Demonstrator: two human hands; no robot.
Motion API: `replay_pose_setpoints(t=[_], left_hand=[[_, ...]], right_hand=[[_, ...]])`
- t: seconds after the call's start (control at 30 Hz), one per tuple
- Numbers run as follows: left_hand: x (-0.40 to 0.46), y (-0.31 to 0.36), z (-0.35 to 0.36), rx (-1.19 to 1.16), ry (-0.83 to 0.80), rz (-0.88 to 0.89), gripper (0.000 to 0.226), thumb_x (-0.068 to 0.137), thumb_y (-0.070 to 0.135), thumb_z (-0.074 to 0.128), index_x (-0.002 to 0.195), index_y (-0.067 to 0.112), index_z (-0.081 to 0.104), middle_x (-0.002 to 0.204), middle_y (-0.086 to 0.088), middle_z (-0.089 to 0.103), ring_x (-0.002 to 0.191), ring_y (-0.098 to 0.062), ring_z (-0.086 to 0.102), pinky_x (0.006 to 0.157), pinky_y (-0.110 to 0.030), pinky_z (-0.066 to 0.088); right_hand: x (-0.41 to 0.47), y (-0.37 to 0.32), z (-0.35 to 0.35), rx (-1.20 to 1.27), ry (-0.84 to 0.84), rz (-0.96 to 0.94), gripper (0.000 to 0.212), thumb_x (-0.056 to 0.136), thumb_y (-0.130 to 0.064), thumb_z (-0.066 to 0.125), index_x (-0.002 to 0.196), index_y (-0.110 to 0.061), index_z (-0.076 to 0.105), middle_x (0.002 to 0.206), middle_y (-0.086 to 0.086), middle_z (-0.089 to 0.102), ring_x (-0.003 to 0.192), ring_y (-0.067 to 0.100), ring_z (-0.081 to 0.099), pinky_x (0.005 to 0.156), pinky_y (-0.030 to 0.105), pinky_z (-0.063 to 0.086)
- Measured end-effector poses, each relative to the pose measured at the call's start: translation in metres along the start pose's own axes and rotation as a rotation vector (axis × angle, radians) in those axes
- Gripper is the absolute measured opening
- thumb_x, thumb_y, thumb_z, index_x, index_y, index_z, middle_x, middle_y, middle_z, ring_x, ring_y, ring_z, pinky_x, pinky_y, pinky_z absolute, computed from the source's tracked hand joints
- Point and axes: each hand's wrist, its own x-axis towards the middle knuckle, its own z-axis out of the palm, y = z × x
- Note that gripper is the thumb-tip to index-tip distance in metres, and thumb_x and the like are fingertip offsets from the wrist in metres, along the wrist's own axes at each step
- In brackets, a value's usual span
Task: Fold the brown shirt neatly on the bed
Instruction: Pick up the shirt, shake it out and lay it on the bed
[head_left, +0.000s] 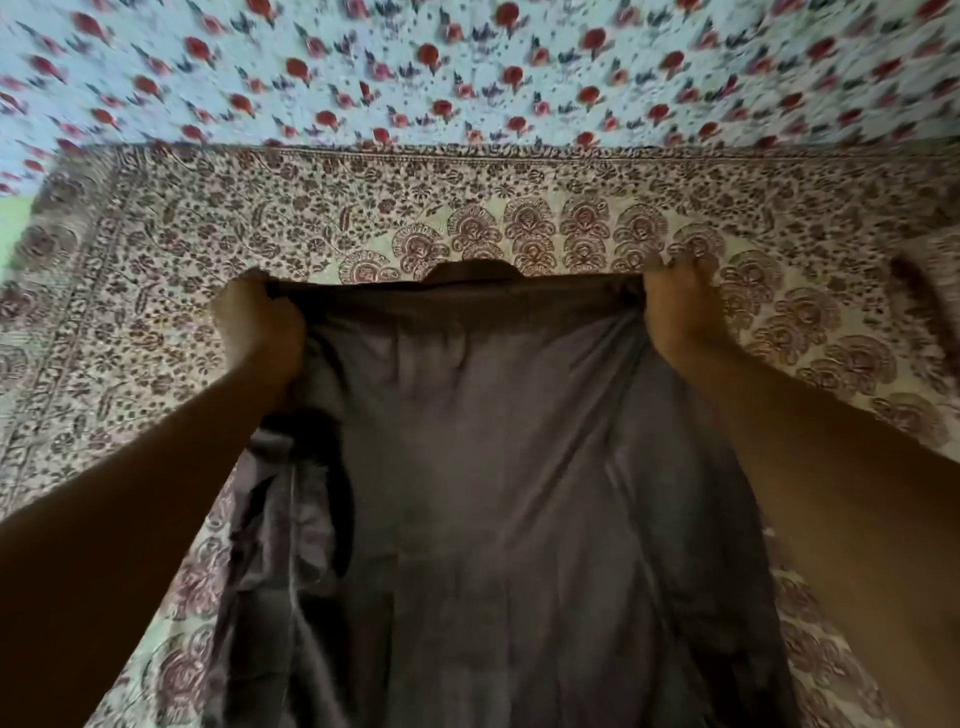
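The left hand (260, 317) grips the shirt (483, 467) at its left shoulder, fingers curled into the cloth. From there the top edge of the shirt runs taut across to the right, the collar showing as a small hump at the middle. The body of the shirt hangs down toward the camera between the two forearms, with a sleeve bunched in dark folds under the left forearm. The right hand (680, 306) pinches the right shoulder, fingers bent over the edge. Both hands are level with each other, held over the patterned bedspread (156, 249). Beyond it, at the top, lies a pale blue sheet (467, 67) with red flowers.
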Motion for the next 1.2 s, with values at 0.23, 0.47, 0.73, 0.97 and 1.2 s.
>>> replay_pose_setpoints(t=[0.23, 0.47, 0.73, 0.97, 1.2], left_hand=[[0.021, -0.021, 0.104, -0.069, 0.0, 0.072, 0.051, 0.085, -0.009, 0.05, 0.134, 0.003, 0.049, 0.144, -0.024, 0.043, 0.129, -0.038, 0.046, 0.105, -0.042, 0.04], [-0.127, -0.102, 0.146, 0.263, -0.403, 0.594, 0.048, 0.091, 0.042, 0.053, 0.133, 0.019, 0.053, 0.138, -0.007, 0.05, 0.116, -0.036, 0.055, 0.09, -0.047, 0.048], [-0.159, -0.206, 0.115, 0.529, -0.378, 0.423, 0.075, 0.098, 0.062, 0.03, 0.164, 0.028, 0.018, 0.173, -0.002, 0.005, 0.159, -0.032, 0.01, 0.124, -0.055, 0.021], [-0.281, -0.222, 0.099, 0.589, -0.523, 0.601, 0.079, 0.097, 0.066, 0.031, 0.164, 0.032, 0.007, 0.173, 0.003, -0.004, 0.16, -0.025, 0.002, 0.126, -0.053, 0.017], [-0.358, -0.293, 0.044, 0.522, -0.338, 0.144, 0.076, 0.096, 0.065, 0.03, 0.164, 0.035, 0.011, 0.173, 0.004, 0.0, 0.159, -0.03, 0.006, 0.123, -0.06, 0.018]], right_hand=[[0.059, -0.033, 0.074, -0.111, 0.205, -0.001, 0.05, 0.087, 0.0, 0.048, 0.136, -0.003, 0.053, 0.136, 0.032, 0.054, 0.129, 0.052, 0.049, 0.1, 0.067, 0.044], [-0.122, -0.086, 0.171, 0.187, 0.012, -0.449, 0.058, 0.102, -0.039, 0.046, 0.153, -0.013, 0.042, 0.163, 0.013, 0.035, 0.147, 0.036, 0.036, 0.108, 0.05, 0.041], [-0.166, 0.007, 0.213, 0.303, -0.196, 0.057, 0.079, 0.094, -0.077, 0.029, 0.163, -0.042, 0.011, 0.17, 0.015, 0.018, 0.153, 0.041, 0.026, 0.115, 0.056, 0.041], [-0.308, -0.04, 0.205, 0.108, -0.174, -0.4, 0.072, 0.099, -0.073, 0.03, 0.162, -0.041, 0.016, 0.174, 0.004, 0.0, 0.16, 0.03, 0.003, 0.121, 0.06, 0.02], [-0.41, 0.04, 0.21, 0.149, -0.238, 0.151, 0.074, 0.096, -0.077, 0.026, 0.161, -0.048, 0.008, 0.174, 0.002, 0.002, 0.153, 0.04, 0.022, 0.108, 0.066, 0.035]])
